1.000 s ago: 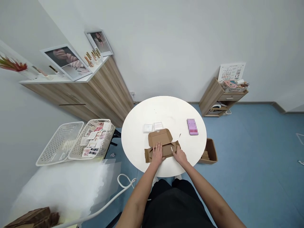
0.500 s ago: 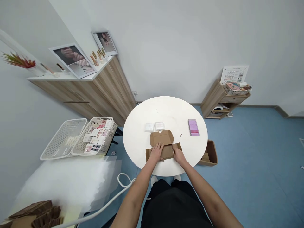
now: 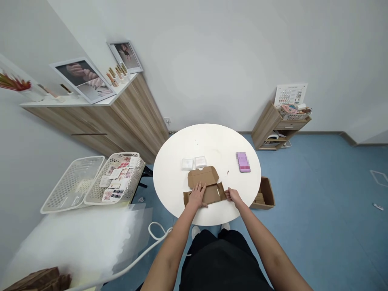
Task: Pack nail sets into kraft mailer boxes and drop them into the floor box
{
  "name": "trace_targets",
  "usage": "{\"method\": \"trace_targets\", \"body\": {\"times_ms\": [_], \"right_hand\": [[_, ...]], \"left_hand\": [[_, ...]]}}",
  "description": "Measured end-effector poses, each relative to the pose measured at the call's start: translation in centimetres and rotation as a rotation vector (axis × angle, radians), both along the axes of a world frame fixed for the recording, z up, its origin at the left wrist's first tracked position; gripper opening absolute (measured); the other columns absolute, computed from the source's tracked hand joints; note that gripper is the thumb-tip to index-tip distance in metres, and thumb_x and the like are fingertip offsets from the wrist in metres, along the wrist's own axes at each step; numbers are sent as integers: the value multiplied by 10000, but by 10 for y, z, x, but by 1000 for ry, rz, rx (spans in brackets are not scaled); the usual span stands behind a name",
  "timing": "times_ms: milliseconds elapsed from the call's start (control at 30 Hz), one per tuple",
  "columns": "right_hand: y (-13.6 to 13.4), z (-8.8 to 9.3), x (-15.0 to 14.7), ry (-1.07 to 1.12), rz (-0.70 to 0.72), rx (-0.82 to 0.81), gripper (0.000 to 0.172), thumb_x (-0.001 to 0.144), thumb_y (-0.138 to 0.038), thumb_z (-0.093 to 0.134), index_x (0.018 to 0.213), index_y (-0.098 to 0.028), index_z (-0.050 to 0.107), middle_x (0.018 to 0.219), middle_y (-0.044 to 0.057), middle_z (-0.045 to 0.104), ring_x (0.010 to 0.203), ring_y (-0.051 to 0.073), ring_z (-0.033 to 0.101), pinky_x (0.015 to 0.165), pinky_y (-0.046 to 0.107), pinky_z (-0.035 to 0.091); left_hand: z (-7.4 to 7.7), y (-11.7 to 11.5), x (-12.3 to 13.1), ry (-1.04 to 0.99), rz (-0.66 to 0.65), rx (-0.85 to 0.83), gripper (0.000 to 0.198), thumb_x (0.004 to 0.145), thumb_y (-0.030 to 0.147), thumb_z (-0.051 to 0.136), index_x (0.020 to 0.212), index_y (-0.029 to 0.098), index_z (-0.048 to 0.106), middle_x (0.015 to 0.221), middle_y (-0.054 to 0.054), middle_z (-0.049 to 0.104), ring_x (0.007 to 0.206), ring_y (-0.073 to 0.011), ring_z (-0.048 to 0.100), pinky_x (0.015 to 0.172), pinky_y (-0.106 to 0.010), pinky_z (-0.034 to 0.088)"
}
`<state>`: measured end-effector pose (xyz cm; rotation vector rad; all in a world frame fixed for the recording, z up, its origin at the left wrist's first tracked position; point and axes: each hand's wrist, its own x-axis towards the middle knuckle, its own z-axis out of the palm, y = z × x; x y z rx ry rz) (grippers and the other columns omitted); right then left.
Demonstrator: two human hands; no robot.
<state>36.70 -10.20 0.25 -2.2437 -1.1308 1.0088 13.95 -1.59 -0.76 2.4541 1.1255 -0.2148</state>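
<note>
A brown cardboard box (image 3: 212,195), partly folded with its lid flap up, lies near the front of the round white table (image 3: 169,182). My left hand (image 3: 197,196) rests on its left part with fingers spread. At its right edge is my right hand (image 3: 233,195), fingers closed on the side flap. Two small white packets (image 3: 187,164) (image 3: 200,162) lie side by side just behind the box. Farther right on the table is a purple item (image 3: 243,162), blurred by pixels.
An open carton (image 3: 267,194) with brown pieces stands on the floor right of the table. White baskets (image 3: 72,184) (image 3: 138,178), one with cards, sit at the left. A wooden cabinet (image 3: 142,117) and a small shelf (image 3: 263,125) stand behind.
My right hand has moved to the right, from inside the box's right part to its outer edge. My left hand stays on the box. The view has shifted slightly.
</note>
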Motion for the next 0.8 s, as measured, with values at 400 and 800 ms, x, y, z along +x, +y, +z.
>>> {"method": "trace_targets", "body": {"times_ms": [400, 800], "right_hand": [[17, 10, -44, -186, 144, -187, 235, 843, -362, 593, 972, -180, 668, 1015, 98, 701, 925, 214, 658, 656, 249, 410], [16, 18, -42, -368, 246, -263, 177, 850, -192, 471, 988, -193, 582, 997, 87, 657, 903, 217, 640, 693, 278, 422]], "left_hand": [[7, -5, 5, 32, 14, -30, 1344, 469, 486, 884, 1524, 158, 118, 1593, -225, 107, 1470, -384, 80, 1178, -522, 157], [14, -7, 8, -10, 11, -74, 1283, 497, 434, 893, 1518, 176, 161, 1596, -203, 121, 1475, -367, 74, 1191, -500, 133]]}}
